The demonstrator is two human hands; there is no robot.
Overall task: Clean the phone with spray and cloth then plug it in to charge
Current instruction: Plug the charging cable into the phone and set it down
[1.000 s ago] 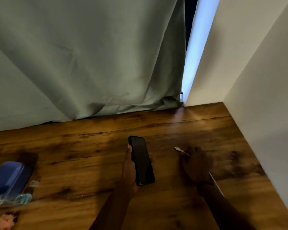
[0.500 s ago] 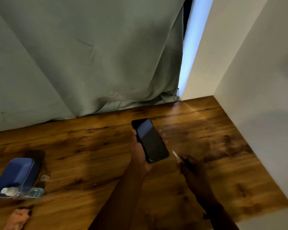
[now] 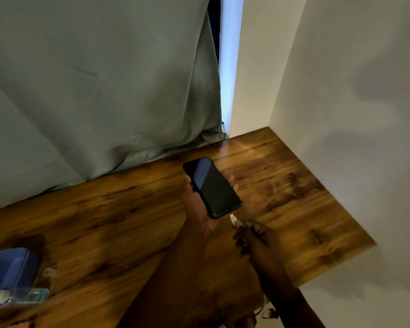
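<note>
Above wooden desk (image 3: pixel 104 221), centre: left hand (image 3: pixel 200 209) cradles dark phone (image 3: pixel 212 187), screen up, fingers wrapped round its edges. Right hand (image 3: pixel 256 237) pinches white charger plug (image 3: pixel 233 219), tip just beside phone's near end, not touching. Blue case (image 3: pixel 8 268) near left.

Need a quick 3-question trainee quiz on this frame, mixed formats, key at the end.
1. True or false: the charging plug is already seated in the phone.
2. Which of the hands holds the phone? A) left hand B) right hand C) neither, it lies on the wooden table
3. Fill in: the phone's screen is ___ (lit/dark).

Key: 1. False, the plug sits just short of the phone's bottom edge. 2. A. 3. dark.
</note>
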